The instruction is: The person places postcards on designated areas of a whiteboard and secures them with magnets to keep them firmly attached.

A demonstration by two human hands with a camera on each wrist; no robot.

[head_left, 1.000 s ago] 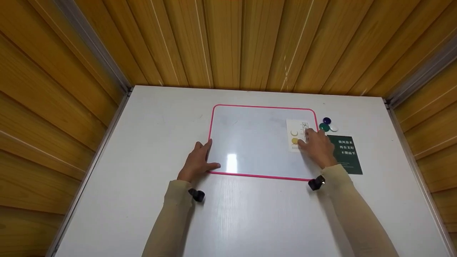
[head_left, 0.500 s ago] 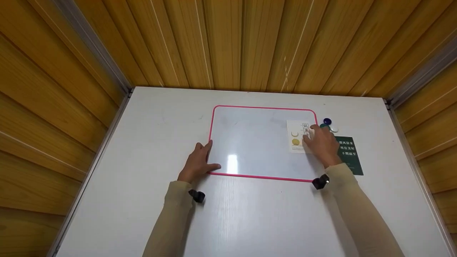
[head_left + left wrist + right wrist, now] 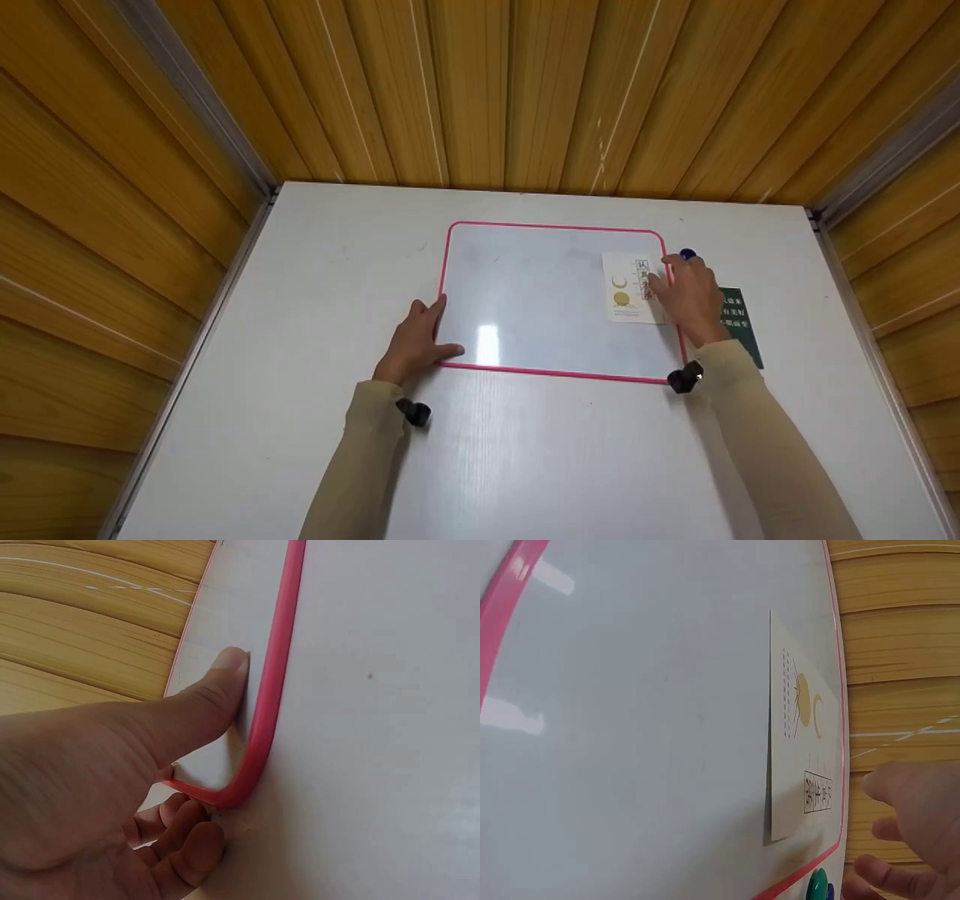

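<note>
A whiteboard [image 3: 525, 300] with a pink rim lies on the table. At its near left corner my left hand [image 3: 411, 341] grips it, the thumb [image 3: 217, 686] over the surface and the other fingers curled outside the rim. A white card [image 3: 624, 296] with a yellow circle, a crescent and boxed characters lies on the board's right side. Just right of that card, over the rim, my right hand [image 3: 691, 300] hovers with loosely bent fingers and nothing held. Beyond its fingertips sits a dark blue round magnet [image 3: 688, 254]; a green one [image 3: 819, 885] shows in the right wrist view.
A dark green card [image 3: 739, 326] with white characters lies on the table right of the board, partly hidden by the right hand. The white table [image 3: 337, 262] is bordered by yellow wood-look panels [image 3: 472, 97] at the back and sides.
My right hand has moved right, off the white card and toward the magnets. It now hides the green and white magnets in the head view. The left hand has stayed put.
</note>
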